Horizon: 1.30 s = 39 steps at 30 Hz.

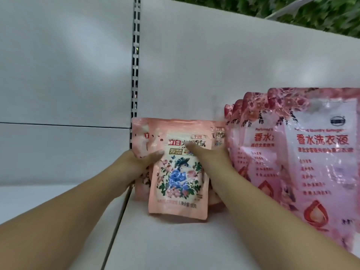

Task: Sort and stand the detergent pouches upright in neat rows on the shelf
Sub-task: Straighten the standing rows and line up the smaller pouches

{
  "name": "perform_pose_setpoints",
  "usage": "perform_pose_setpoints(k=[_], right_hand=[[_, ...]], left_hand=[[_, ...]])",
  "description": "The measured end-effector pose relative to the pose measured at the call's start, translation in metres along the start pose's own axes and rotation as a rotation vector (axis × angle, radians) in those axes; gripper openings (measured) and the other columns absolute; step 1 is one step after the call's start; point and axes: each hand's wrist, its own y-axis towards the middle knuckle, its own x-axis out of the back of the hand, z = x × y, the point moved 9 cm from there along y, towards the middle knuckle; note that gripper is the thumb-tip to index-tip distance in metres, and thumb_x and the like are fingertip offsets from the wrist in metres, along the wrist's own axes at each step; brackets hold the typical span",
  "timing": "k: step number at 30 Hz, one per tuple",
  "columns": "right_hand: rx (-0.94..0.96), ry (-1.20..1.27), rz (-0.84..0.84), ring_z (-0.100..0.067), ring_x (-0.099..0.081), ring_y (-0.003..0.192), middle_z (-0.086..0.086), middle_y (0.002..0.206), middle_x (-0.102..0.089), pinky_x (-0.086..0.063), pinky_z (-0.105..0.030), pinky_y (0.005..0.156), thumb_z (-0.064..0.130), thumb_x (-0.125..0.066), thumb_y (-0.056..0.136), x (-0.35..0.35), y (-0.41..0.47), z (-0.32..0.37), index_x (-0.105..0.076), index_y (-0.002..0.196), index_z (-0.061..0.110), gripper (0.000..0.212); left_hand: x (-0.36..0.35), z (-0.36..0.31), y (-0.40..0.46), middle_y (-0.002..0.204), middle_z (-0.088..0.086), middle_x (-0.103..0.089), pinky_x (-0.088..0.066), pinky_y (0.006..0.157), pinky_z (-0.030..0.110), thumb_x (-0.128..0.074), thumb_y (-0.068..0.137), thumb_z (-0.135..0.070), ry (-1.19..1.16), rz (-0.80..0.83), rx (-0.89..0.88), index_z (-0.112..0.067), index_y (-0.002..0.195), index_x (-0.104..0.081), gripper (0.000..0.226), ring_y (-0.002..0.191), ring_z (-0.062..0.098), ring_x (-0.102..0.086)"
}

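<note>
On the white shelf (175, 240), left of the large pink pouches (321, 162), the left hand (144, 162) grips the small floral pouch (179, 172) by its edge; the right hand (206, 152) presses straight fingers on its face; likely soft, slippery film, best held by both side seams.

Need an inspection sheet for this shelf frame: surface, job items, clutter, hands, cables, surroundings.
Surface: white shelf, a seam running front to back left of centre.
Job's things: small pink pouches bunched at the back panel, front one upright; large pink pouches standing in an overlapping row to the right.
Clutter: nothing seen.
Grippers: left hand grips the left edge of the small bunch; right hand lies on the front small pouch, fingers extended.
Cables: nothing seen.
Surroundings: white back panel with slotted upright; green foliage above, blurred.
</note>
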Motion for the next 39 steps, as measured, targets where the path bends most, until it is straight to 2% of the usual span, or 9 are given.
perform_pose_setpoints(k=[7,10,14,16,20,24,28,34,39], right_hand=[[-0.118,0.116,0.263,-0.033,-0.042,0.128,-0.012,0.141,-0.043,-0.032,-0.047,0.108,0.054,-0.074,0.064,-0.016,-0.008,-0.009,-0.031,0.139,0.013,0.095],[-0.079,0.141,0.3,-0.032,-0.052,0.117,-0.01,0.127,-0.055,-0.04,-0.047,0.102,0.05,-0.069,0.071,-0.027,-0.015,-0.003,-0.049,0.115,0.016,0.059],[0.012,-0.101,0.063,-0.032,-0.019,0.14,-0.005,0.156,0.0,-0.023,-0.053,0.111,0.067,-0.06,0.069,-0.021,-0.01,0.001,-0.01,0.147,0.022,0.104],[-0.051,-0.16,0.006,-0.03,0.006,0.143,-0.004,0.155,0.019,-0.007,-0.056,0.114,0.069,-0.057,0.07,-0.014,-0.009,0.001,0.009,0.147,0.02,0.113],[-0.134,-0.136,0.056,-0.033,0.011,0.142,-0.006,0.156,0.015,-0.002,-0.059,0.112,0.075,-0.049,0.071,-0.019,0.0,-0.006,0.012,0.147,0.019,0.112],[-0.087,-0.129,0.166,-0.032,0.005,0.143,-0.005,0.157,0.008,-0.004,-0.057,0.113,0.073,-0.041,0.077,-0.038,0.004,-0.003,0.004,0.149,0.022,0.099],[-0.039,-0.15,0.212,-0.03,0.0,0.144,-0.005,0.157,0.004,-0.006,-0.055,0.114,0.073,-0.04,0.078,-0.047,0.007,-0.003,0.0,0.149,0.024,0.095],[0.01,-0.091,0.038,-0.028,-0.004,0.144,0.001,0.157,-0.001,-0.006,-0.056,0.114,0.068,-0.023,0.087,-0.027,0.009,-0.002,-0.021,0.146,0.031,0.07],[-0.096,0.013,-0.09,-0.034,-0.014,0.141,-0.008,0.155,-0.012,-0.016,-0.053,0.113,0.061,-0.039,0.087,-0.004,0.018,-0.017,-0.012,0.148,0.02,0.078]], left_hand=[[-0.013,-0.009,-0.019,0.097,0.009,-0.073,-0.057,0.076,0.036,-0.075,0.062,-0.052,-0.066,0.184,-0.027,-0.016,0.112,-0.058,0.063,0.088,0.027,-0.07],[-0.013,-0.011,-0.022,0.097,0.008,-0.073,-0.055,0.073,0.034,-0.085,0.033,-0.055,-0.099,0.216,-0.034,-0.02,0.109,-0.058,0.087,0.085,0.026,-0.07],[-0.011,-0.014,-0.022,0.073,0.002,-0.074,-0.053,0.051,0.022,-0.07,0.077,-0.021,-0.115,0.027,-0.043,-0.018,0.097,-0.057,0.024,0.059,0.018,-0.07],[-0.01,-0.013,-0.019,0.084,0.006,-0.073,-0.054,0.058,0.026,-0.067,0.08,-0.02,-0.098,-0.053,-0.047,-0.017,0.106,-0.056,0.029,0.067,0.022,-0.07],[-0.015,-0.016,-0.017,0.094,0.006,-0.073,-0.056,0.077,0.04,-0.075,0.069,-0.032,-0.066,-0.044,-0.092,-0.02,0.109,-0.061,0.044,0.079,0.025,-0.071],[0.0,-0.009,-0.013,0.076,0.003,-0.074,-0.053,0.051,0.025,-0.076,0.071,-0.024,-0.127,-0.125,-0.024,-0.018,0.096,-0.061,0.03,0.062,0.018,-0.071],[0.023,-0.002,-0.011,0.076,0.005,-0.071,-0.049,0.055,0.027,-0.078,0.07,-0.018,-0.204,-0.271,-0.008,-0.014,0.092,-0.062,0.027,0.061,0.02,-0.067],[0.033,-0.003,-0.017,0.074,0.009,-0.069,-0.05,0.053,0.027,-0.078,0.069,-0.011,-0.276,-0.332,-0.002,-0.016,0.088,-0.059,0.027,0.055,0.019,-0.066],[0.06,-0.008,-0.027,0.077,0.008,-0.069,-0.048,0.053,0.028,-0.078,0.069,-0.014,-0.225,-0.416,-0.021,-0.018,0.088,-0.057,0.029,0.058,0.02,-0.066]])
